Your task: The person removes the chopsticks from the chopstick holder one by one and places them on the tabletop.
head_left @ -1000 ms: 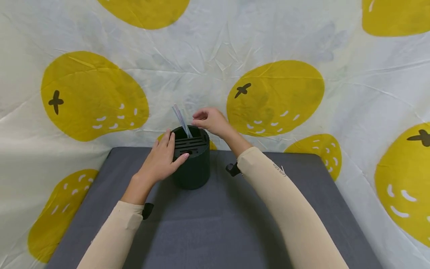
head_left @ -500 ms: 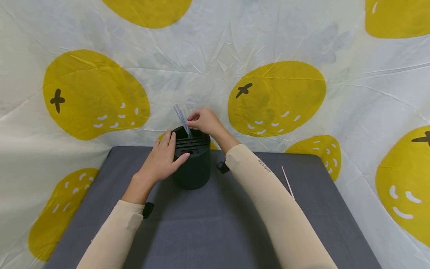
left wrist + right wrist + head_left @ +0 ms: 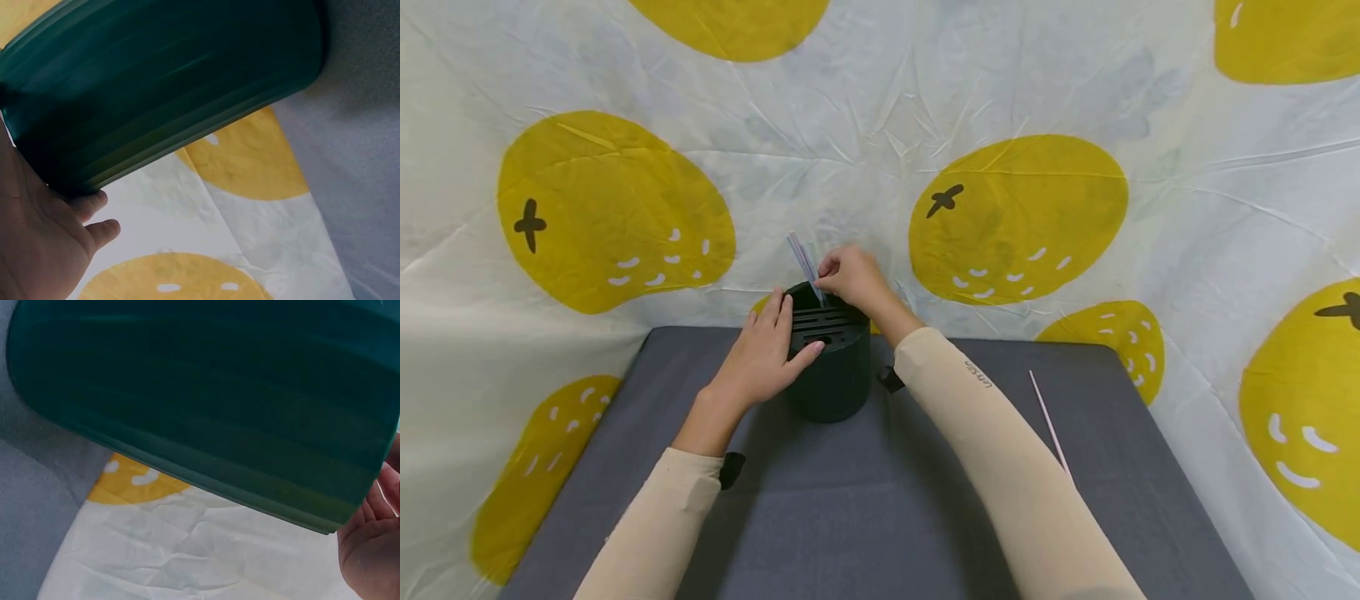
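Note:
A dark green round utensil holder (image 3: 829,385) with a slotted black top stands on the grey-covered table. Several thin pale straws (image 3: 803,260) lean out of its open rear compartment. My left hand (image 3: 754,354) rests on the holder's left side, with fingers straight along the rim and thumb across the front edge. At the back of the opening, my right hand (image 3: 852,277) pinches at the straws, its fingertips right against them. Each wrist view is filled mostly by the holder's green wall (image 3: 175,81), and only part of each hand shows there.
One pale pink straw (image 3: 1049,421) lies on the table (image 3: 850,517) to the right, partly covered by the right sleeve. A white cloth backdrop with large yellow fruit prints (image 3: 1018,217) hangs directly behind the table.
My right hand has moved left and slightly down to the straws in the holder. The shifting right sleeve has uncovered more of the straw on the table. My left hand has stayed put.

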The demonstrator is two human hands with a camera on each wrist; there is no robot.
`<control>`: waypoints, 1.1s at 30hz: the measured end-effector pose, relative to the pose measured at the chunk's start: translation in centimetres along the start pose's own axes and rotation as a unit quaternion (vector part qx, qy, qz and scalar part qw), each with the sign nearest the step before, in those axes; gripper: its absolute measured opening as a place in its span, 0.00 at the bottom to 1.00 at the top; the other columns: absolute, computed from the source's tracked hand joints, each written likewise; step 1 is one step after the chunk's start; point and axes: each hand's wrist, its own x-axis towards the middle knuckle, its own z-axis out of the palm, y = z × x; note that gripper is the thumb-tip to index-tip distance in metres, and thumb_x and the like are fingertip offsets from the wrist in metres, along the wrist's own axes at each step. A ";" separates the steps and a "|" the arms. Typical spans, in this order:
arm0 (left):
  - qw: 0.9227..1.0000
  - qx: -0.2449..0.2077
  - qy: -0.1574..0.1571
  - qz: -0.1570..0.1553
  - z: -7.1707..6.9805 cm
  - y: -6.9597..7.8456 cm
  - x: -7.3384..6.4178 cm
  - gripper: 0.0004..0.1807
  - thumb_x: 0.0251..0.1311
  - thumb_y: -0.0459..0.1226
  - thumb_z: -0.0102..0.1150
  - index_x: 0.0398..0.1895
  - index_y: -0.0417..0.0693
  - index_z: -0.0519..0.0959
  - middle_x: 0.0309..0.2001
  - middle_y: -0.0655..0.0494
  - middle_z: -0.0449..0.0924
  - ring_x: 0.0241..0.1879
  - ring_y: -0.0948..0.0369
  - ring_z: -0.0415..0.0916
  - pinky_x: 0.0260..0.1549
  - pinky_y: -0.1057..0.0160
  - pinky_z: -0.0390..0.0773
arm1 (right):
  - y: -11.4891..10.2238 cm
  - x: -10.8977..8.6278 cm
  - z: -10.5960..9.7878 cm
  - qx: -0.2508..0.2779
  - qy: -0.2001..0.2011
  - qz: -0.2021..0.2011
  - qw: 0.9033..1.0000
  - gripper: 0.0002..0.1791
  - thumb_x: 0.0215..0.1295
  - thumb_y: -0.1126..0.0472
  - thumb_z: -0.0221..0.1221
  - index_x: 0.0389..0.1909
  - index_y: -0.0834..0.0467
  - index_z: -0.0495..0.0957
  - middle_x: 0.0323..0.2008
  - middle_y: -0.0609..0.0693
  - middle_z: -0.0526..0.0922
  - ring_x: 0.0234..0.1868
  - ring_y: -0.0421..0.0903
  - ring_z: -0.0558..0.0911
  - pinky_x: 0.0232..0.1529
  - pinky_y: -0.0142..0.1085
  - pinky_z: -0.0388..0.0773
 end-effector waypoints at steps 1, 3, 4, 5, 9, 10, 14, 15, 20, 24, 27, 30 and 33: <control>1.000 0.001 0.000 0.000 0.0 0.0 0.0 0.56 0.72 0.71 0.35 0.83 0.35 0.41 0.84 0.39 0.32 0.83 0.43 0.38 0.78 0.34 0.45 | 0.0 0.0 0.0 -0.008 0.001 -0.002 1.000 0.09 0.69 0.55 0.68 0.41 0.56 0.86 0.40 0.50 0.87 0.40 0.46 0.84 0.43 0.37 0.83; 1.000 0.001 0.000 0.000 0.1 0.0 0.0 0.57 0.72 0.71 0.35 0.83 0.35 0.41 0.84 0.39 0.32 0.83 0.43 0.38 0.78 0.34 0.45 | 0.0 0.0 0.1 -0.017 0.003 -0.006 1.000 0.08 0.70 0.55 0.68 0.40 0.57 0.86 0.39 0.50 0.88 0.39 0.46 0.84 0.44 0.37 0.83; 1.000 0.000 0.000 0.000 0.1 0.0 0.0 0.57 0.72 0.71 0.35 0.83 0.35 0.41 0.84 0.39 0.33 0.83 0.42 0.38 0.78 0.34 0.46 | 0.0 0.1 0.1 -0.020 0.004 -0.008 1.000 0.08 0.70 0.55 0.68 0.40 0.57 0.85 0.38 0.50 0.88 0.38 0.46 0.84 0.43 0.37 0.83; 1.000 -0.001 0.000 -0.001 0.1 0.0 0.0 0.57 0.72 0.71 0.35 0.83 0.35 0.41 0.84 0.39 0.32 0.83 0.42 0.39 0.78 0.34 0.45 | 0.1 0.0 0.2 -0.020 0.005 -0.010 1.000 0.08 0.70 0.56 0.68 0.39 0.57 0.85 0.38 0.50 0.88 0.38 0.46 0.84 0.43 0.37 0.83; 1.000 -0.004 -0.004 -0.004 0.0 0.0 0.0 0.57 0.72 0.71 0.36 0.83 0.36 0.40 0.84 0.40 0.32 0.83 0.42 0.38 0.78 0.35 0.44 | 0.2 0.0 0.2 -0.015 0.009 -0.017 1.000 0.08 0.70 0.56 0.67 0.38 0.57 0.85 0.37 0.50 0.88 0.37 0.45 0.84 0.42 0.37 0.82; 1.000 -0.003 -0.006 -0.004 0.0 0.0 0.0 0.57 0.72 0.71 0.36 0.83 0.36 0.40 0.84 0.40 0.31 0.83 0.42 0.38 0.78 0.34 0.44 | 0.2 -0.1 0.2 -0.014 0.009 -0.018 1.000 0.08 0.70 0.56 0.67 0.38 0.56 0.85 0.37 0.50 0.87 0.37 0.45 0.84 0.42 0.37 0.82; 1.000 -0.001 -0.009 -0.004 -0.1 0.0 0.0 0.57 0.72 0.71 0.35 0.83 0.36 0.39 0.84 0.40 0.31 0.83 0.43 0.38 0.78 0.34 0.44 | 0.1 -0.3 0.1 -0.010 0.011 -0.027 1.000 0.08 0.71 0.55 0.66 0.39 0.56 0.84 0.40 0.51 0.86 0.40 0.47 0.83 0.43 0.38 0.81; 1.000 -0.001 -0.010 -0.004 -0.1 0.0 0.0 0.57 0.72 0.71 0.35 0.83 0.36 0.39 0.84 0.40 0.32 0.83 0.43 0.38 0.78 0.34 0.44 | 0.1 -0.4 0.0 -0.006 0.011 -0.028 1.000 0.08 0.71 0.56 0.66 0.39 0.57 0.83 0.40 0.51 0.86 0.40 0.47 0.83 0.42 0.38 0.82; 1.000 -0.012 -0.013 -0.006 0.0 0.0 0.1 0.58 0.71 0.72 0.35 0.83 0.36 0.40 0.84 0.40 0.31 0.83 0.42 0.38 0.78 0.34 0.45 | 0.1 -0.9 -0.6 0.038 0.021 -0.018 0.999 0.07 0.72 0.57 0.65 0.41 0.57 0.83 0.40 0.52 0.86 0.39 0.47 0.84 0.42 0.38 0.84; 1.000 -0.020 -0.017 -0.013 -0.1 0.0 0.1 0.58 0.70 0.73 0.34 0.84 0.37 0.39 0.84 0.41 0.30 0.83 0.40 0.38 0.78 0.35 0.48 | 0.1 -1.2 -1.2 0.068 0.036 -0.029 0.997 0.07 0.73 0.58 0.65 0.43 0.58 0.82 0.41 0.53 0.86 0.39 0.47 0.86 0.42 0.38 0.85; 1.000 -0.014 -0.016 -0.016 -0.2 -0.1 0.2 0.58 0.70 0.73 0.33 0.84 0.37 0.39 0.84 0.40 0.30 0.83 0.40 0.38 0.77 0.35 0.48 | -0.1 -1.5 -1.8 0.078 0.048 -0.045 0.995 0.07 0.73 0.58 0.65 0.43 0.58 0.82 0.42 0.53 0.86 0.40 0.47 0.86 0.43 0.38 0.86; 1.000 -0.011 -0.013 -0.015 -0.2 -0.1 0.2 0.58 0.70 0.73 0.33 0.84 0.37 0.39 0.84 0.40 0.31 0.83 0.41 0.38 0.78 0.36 0.46 | -0.3 -1.8 -2.6 0.095 0.058 -0.052 0.992 0.07 0.73 0.57 0.65 0.43 0.57 0.82 0.42 0.52 0.86 0.42 0.47 0.87 0.44 0.37 0.86; 1.000 -0.013 -0.010 -0.013 -0.1 -0.1 0.2 0.58 0.70 0.74 0.33 0.84 0.37 0.40 0.84 0.41 0.31 0.83 0.42 0.37 0.79 0.36 0.44 | -0.4 -1.9 -3.4 0.124 0.070 -0.059 0.988 0.07 0.72 0.58 0.65 0.42 0.58 0.82 0.42 0.52 0.86 0.43 0.46 0.87 0.45 0.34 0.87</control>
